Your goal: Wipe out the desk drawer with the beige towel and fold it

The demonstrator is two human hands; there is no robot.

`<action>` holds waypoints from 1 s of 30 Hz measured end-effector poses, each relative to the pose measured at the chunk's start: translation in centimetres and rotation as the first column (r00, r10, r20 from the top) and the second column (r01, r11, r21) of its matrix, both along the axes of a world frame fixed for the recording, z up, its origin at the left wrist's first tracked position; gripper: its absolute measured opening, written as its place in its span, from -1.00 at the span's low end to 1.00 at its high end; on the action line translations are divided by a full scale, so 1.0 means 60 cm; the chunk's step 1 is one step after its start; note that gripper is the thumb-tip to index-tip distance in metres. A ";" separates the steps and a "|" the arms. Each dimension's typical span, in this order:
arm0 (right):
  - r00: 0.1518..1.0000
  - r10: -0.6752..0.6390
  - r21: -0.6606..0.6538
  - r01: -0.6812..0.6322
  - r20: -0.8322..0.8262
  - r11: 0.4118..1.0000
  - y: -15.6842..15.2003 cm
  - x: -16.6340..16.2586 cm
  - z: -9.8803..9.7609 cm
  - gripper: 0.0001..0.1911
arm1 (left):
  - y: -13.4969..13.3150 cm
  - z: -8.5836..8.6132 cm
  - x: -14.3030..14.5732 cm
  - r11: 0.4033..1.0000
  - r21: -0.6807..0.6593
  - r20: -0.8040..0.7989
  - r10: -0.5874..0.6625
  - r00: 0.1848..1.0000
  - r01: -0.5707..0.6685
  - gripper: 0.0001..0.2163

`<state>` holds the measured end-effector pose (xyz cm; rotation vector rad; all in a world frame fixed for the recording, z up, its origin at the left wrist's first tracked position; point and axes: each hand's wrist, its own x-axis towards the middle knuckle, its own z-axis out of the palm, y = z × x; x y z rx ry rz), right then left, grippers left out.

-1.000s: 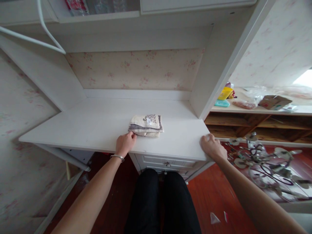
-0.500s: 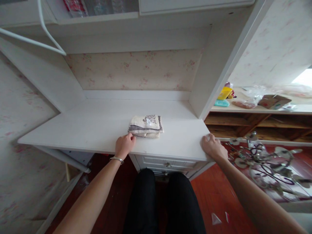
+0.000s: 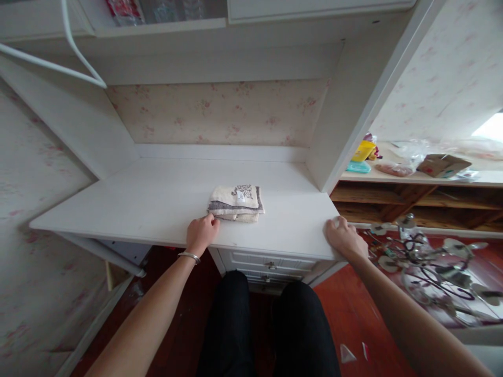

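A folded cream cloth (image 3: pixel 236 201) with dark grey stripes, dark printed figures and a small white label lies on the white desk (image 3: pixel 157 204). My left hand (image 3: pixel 202 233) is closed at the cloth's near left corner, its fingertips on that corner. The undersides of those fingers are hidden. A silver bangle (image 3: pixel 189 257) circles the left wrist. My right hand (image 3: pixel 346 238) rests at the desk's right front corner, fingers curled in and nothing seen in them.
Drawers (image 3: pixel 271 264) sit under the desk, above my knees. A white wire frame (image 3: pixel 78 68) juts in at upper left. At right, a low wooden shelf (image 3: pixel 416 199) carries bags and a cardboard box (image 3: pixel 444 165). A chandelier (image 3: pixel 432 267) lies on the red floor (image 3: pixel 334 303).
Both hands and the cloth stay where they were. My knees have spread slightly apart, and the view has shifted a little.
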<state>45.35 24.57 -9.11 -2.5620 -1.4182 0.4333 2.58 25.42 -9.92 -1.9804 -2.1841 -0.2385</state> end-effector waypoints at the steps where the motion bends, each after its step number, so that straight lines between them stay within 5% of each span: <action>1: 1.000 -0.002 0.000 0.002 0.000 1.000 0.000 0.000 0.001 -0.25 | 0.000 0.000 0.000 1.000 0.004 -0.002 -0.001 1.000 0.001 -0.69; 30: 1.000 -0.001 0.009 0.001 0.010 1.000 -0.004 -0.004 0.002 -0.26 | 0.000 -0.003 -0.002 1.000 0.031 -0.016 -0.005 1.000 0.005 -0.69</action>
